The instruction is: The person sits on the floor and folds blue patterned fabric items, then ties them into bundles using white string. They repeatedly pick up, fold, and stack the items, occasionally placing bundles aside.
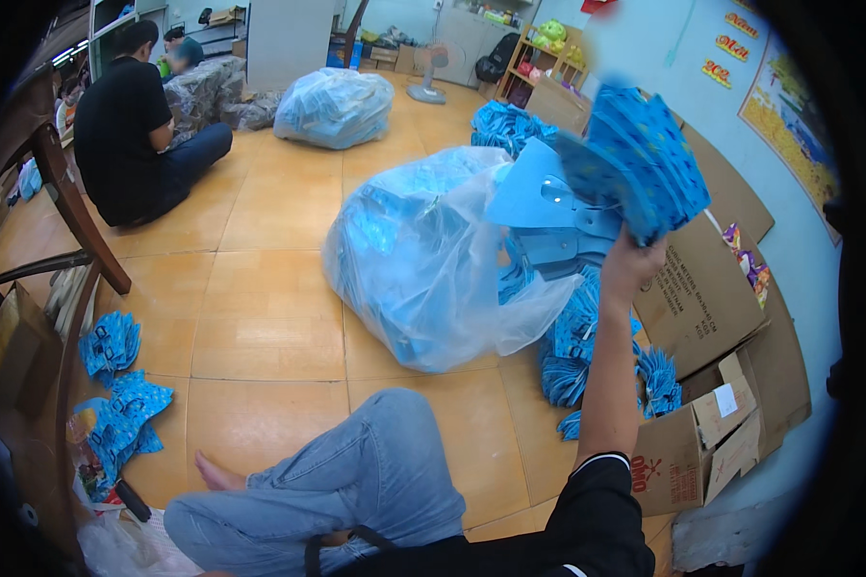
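My right hand (633, 262), at the end of an outstretched arm, is closed on the lower end of a fanned bundle of blue patterned flat pieces (645, 159). The bundle is raised above the floor at the right. Just left of it, plain light-blue flat pieces (534, 197) stick out of a large clear plastic bag (404, 260) with more blue items inside. Below the bag's right side, several more blue bundles (573, 361) lie near my forearm. My left hand is out of view.
Cardboard boxes (698, 298) line the right wall. More blue bundles (111, 346) lie at the left, near a dark wooden chair (72, 216). A person in black (125, 130) sits on the tiled floor at far left. Behind are another full bag (335, 106) and a fan (428, 72).
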Tool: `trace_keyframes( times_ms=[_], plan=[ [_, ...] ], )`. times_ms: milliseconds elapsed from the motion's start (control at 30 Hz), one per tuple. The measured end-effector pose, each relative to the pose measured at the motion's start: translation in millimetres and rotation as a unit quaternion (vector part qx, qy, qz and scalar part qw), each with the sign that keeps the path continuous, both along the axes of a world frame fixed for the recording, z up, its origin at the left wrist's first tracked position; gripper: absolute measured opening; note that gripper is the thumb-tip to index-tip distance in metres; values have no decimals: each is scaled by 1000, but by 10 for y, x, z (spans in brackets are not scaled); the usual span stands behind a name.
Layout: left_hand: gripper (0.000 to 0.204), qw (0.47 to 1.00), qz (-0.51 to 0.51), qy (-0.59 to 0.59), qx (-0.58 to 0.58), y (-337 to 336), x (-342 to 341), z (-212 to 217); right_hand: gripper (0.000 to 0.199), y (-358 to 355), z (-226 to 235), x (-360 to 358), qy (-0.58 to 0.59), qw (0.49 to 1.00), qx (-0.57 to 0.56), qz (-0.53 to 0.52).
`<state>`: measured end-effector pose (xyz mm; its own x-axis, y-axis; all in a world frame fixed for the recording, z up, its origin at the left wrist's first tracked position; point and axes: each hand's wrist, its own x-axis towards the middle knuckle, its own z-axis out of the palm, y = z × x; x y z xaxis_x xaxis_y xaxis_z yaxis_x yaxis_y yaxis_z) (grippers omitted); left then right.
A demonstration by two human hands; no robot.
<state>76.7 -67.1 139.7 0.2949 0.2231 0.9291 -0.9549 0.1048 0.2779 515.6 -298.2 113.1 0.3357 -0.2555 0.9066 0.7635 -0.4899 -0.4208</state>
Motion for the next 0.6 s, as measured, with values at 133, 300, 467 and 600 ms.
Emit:
trace_keyframes(
  times_ms=[133, 300, 467, 600],
  plan=[
    [14, 994, 73, 75, 12, 95, -273, -189, 39, 219, 316, -433, 29, 946, 213, 244],
    [17, 861, 202, 452, -115, 267, -162, -903, 41, 677, 49, -999, 311, 712, 322, 541],
    [69, 836, 272, 462, -112, 405, 171, -1601, 37, 1401, -902, -1980, 506, 298, 243, 772],
    [79, 753, 436, 488, -69, 468, -88, -1870, 33, 1755, -1589, -2877, 712, 224, 93, 659]
  ],
)
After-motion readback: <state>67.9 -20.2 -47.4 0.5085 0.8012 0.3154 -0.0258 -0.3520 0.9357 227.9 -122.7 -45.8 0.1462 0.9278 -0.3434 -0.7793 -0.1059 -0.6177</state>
